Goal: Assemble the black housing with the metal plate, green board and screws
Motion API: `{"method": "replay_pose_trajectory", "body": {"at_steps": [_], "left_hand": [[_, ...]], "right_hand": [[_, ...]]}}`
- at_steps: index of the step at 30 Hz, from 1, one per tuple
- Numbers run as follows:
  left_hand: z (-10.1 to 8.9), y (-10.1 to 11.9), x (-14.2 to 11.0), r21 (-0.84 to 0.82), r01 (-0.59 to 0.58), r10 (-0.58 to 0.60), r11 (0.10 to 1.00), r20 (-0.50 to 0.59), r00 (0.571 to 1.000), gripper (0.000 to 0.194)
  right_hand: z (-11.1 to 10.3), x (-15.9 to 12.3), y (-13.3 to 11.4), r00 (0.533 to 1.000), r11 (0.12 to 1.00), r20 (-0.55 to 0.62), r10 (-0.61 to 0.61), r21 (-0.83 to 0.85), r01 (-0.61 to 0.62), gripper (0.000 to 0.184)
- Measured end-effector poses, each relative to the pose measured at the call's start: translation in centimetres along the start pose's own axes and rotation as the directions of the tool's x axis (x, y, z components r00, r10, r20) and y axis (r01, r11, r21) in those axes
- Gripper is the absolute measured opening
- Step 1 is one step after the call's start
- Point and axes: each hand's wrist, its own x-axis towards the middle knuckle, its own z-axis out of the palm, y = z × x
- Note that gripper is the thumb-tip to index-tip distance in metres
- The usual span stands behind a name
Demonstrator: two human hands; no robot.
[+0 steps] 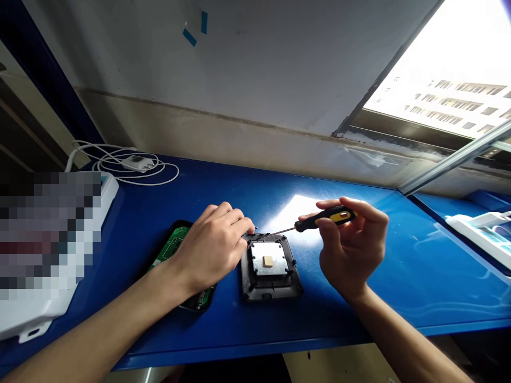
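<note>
Head view, items as seen from where I stand: one screwdriver [336, 216], yellow and black handle, gripped between thumb and fingers of the right hand [357, 239], shaft slanting left across the far edge of a black cover [271, 292]. Hazard, first: the tip could skid off that edge, should the shaft lie too flat or be pushed hard, and jab the left hand [219, 242], whose fingertips are close by. Hazard, second: the cover could slide or turn on the smooth worktop [223, 335] if poorly steadied. Hazard, third: the left forearm, passing over the circuit board [175, 242], might knock it if the arm jerks. Left hand: fingers bent and close together at the cover's far left corner; whether they pinch anything, I cannot tell. Placement: cover lying towards the worktop's near edge, between the hands, just beside the left and apart from the right; metal plate [278, 264] uppermost, tan pad [268, 261] upon it; circuit board left of the cover.
</note>
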Motion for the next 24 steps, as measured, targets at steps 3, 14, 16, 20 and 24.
{"method": "replay_pose_trajectory", "body": {"at_steps": [3,14,16,20,24], "left_hand": [[0.01,0.00,0.07,-0.002,0.003,-0.003,1.000,0.003,1.000,0.029],[-0.29,-0.21,0.15,-0.072,0.095,-0.090,0.993,0.068,0.994,0.029],[-0.30,-0.14,0.20,-0.084,0.091,-0.085,0.992,0.078,0.993,0.027],[-0.39,-0.11,0.17,-0.105,0.074,-0.064,0.992,0.100,0.993,0.025],[-0.40,-0.20,0.07,-0.120,0.069,-0.054,0.990,0.128,0.990,0.027]], "right_hand": [[-0.06,0.15,-0.13,0.999,1.000,-0.049,0.022,-0.014,-0.022,0.034],[-0.11,-0.25,-0.34,0.989,0.980,0.011,0.148,0.133,-0.148,0.024],[-0.06,-0.26,-0.39,0.990,0.980,0.024,0.142,0.137,-0.144,0.024],[-0.02,-0.26,-0.35,0.989,0.978,0.047,0.138,0.153,-0.144,0.023],[-0.06,-0.37,-0.20,0.988,0.977,0.067,0.136,0.158,-0.145,0.024]]}}
